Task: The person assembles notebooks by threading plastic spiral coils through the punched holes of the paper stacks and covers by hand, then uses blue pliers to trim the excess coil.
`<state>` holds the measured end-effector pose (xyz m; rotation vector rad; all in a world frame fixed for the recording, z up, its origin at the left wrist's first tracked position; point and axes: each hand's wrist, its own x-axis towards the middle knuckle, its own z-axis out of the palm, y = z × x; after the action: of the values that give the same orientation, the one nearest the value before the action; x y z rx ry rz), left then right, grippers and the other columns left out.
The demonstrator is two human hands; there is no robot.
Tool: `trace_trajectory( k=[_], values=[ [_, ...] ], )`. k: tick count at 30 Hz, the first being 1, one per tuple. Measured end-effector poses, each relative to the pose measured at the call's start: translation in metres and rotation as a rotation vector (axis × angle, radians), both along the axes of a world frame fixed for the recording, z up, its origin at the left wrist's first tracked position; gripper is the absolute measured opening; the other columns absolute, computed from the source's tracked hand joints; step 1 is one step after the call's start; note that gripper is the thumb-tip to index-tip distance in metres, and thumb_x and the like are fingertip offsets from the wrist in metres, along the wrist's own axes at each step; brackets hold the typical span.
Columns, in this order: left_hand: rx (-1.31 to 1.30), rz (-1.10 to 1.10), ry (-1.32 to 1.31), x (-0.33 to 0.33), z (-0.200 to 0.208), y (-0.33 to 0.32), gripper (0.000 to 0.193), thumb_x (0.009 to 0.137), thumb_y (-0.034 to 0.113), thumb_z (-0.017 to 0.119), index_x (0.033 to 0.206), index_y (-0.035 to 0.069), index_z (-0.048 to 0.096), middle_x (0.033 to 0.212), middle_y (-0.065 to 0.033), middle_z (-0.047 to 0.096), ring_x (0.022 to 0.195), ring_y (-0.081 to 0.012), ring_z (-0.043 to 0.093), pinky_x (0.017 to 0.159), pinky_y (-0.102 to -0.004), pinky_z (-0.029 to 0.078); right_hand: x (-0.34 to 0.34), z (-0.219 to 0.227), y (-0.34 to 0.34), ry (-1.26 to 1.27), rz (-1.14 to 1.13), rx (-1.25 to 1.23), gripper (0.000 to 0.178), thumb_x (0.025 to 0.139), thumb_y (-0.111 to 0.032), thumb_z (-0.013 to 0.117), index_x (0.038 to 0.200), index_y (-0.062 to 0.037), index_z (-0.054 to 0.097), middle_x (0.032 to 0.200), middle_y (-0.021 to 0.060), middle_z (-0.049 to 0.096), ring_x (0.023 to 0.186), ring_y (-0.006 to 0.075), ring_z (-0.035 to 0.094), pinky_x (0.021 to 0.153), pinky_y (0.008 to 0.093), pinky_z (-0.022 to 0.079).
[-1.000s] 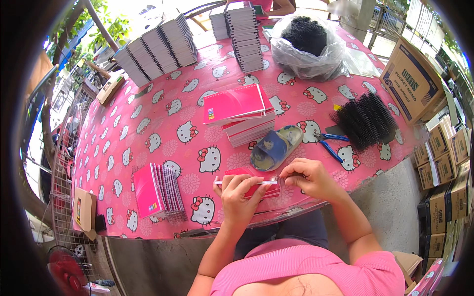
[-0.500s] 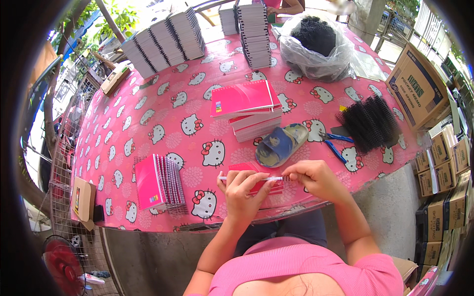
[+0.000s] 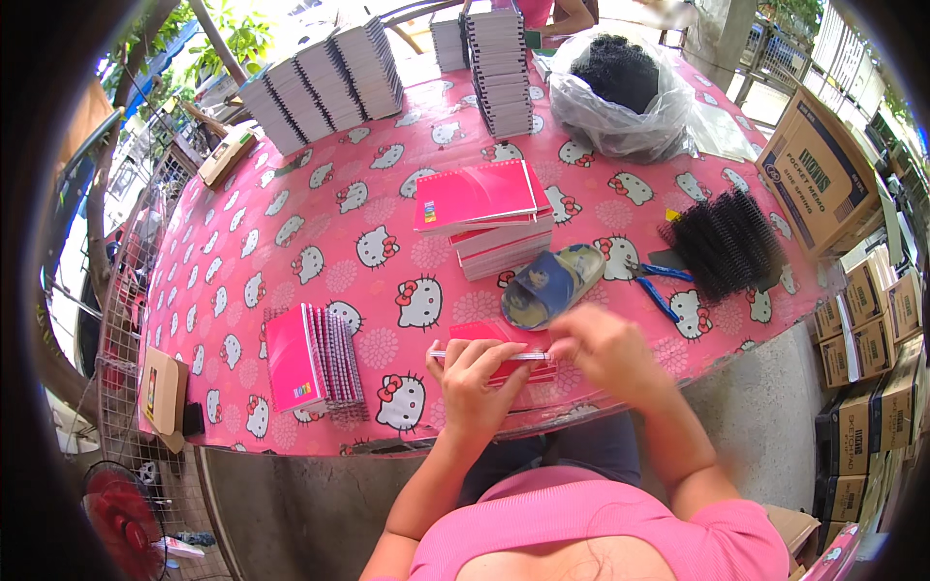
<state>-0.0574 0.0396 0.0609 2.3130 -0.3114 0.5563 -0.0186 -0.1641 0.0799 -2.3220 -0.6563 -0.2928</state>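
My left hand is closed on a thin notebook, held edge-on over the table's near side. My right hand is at the notebook's right end, fingers curled but smeared by motion; whether they grip anything is hidden. Behind the held notebook lie pink-covered notebooks. A blue patterned slipper rests just beyond my hands. Farther off stands a stack of pink notebooks. To the right lie blue-handled pliers beside a pile of black spiral coils. Spiral-bound pink notebooks sit at the left.
Tall stacks of bound notebooks stand along the far edge. A clear plastic bag holds more black coils. A cardboard box is at the right, an open small box at the left corner. Another person's arm shows at the back.
My right hand has turned and shifted slightly at the notebook's end; the dark coil seen at its fingertips before is now hard to see. My left hand keeps its place.
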Motion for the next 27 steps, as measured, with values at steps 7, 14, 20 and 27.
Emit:
trace_trajectory(
  k=[7,14,20,27],
  values=[
    [-0.046,0.024,-0.067,0.002,0.003,-0.006,0.027,0.066,0.026,0.081,0.088,0.016,0.07,0.086,0.0026,0.064,0.094,-0.0179,0.057,0.097,-0.0462,0.027,0.095,-0.05,-0.038,-0.083,0.122,-0.083,0.049,0.061,-0.01,0.072,0.108,-0.0045,0.057,0.104,0.0143,0.062,0.1,0.0344,0.059,0.086,0.0445,0.048],
    [-0.02,-0.048,-0.092,0.011,-0.001,-0.01,0.032,0.064,0.027,0.083,0.09,0.015,0.068,0.084,0.0019,0.064,0.092,-0.0189,0.058,0.094,-0.0475,0.029,0.095,-0.084,-0.085,-0.886,-0.085,-1.494,0.031,0.074,-0.017,0.073,0.096,-0.0018,0.059,0.088,0.0078,0.063,0.084,0.0232,0.063,0.075,0.038,0.051],
    [-0.063,-0.025,0.034,0.013,0.008,-0.007,0.048,0.062,0.023,0.084,0.105,0.014,0.065,0.083,0.0011,0.066,0.09,-0.0179,0.06,0.092,-0.0407,0.033,0.07,-0.01,-0.063,0.515,0.597,0.472,0.045,0.073,-0.014,0.077,0.114,-0.0028,0.061,0.096,0.0075,0.065,0.089,0.0104,0.06,0.081,0.0325,0.053],
    [-0.059,-0.059,0.022,0.011,0.012,0.003,0.057,0.061,0.016,0.085,0.113,0.012,0.062,0.095,-0.0046,0.067,0.097,-0.0213,0.061,0.089,-0.0376,0.043,0.07,-0.018,-0.048,0.683,0.446,0.536,0.054,0.067,-0.015,0.083,0.114,-0.0019,0.06,0.097,0.0124,0.066,0.09,0.0198,0.063,0.087,0.0342,0.05]
  ],
)
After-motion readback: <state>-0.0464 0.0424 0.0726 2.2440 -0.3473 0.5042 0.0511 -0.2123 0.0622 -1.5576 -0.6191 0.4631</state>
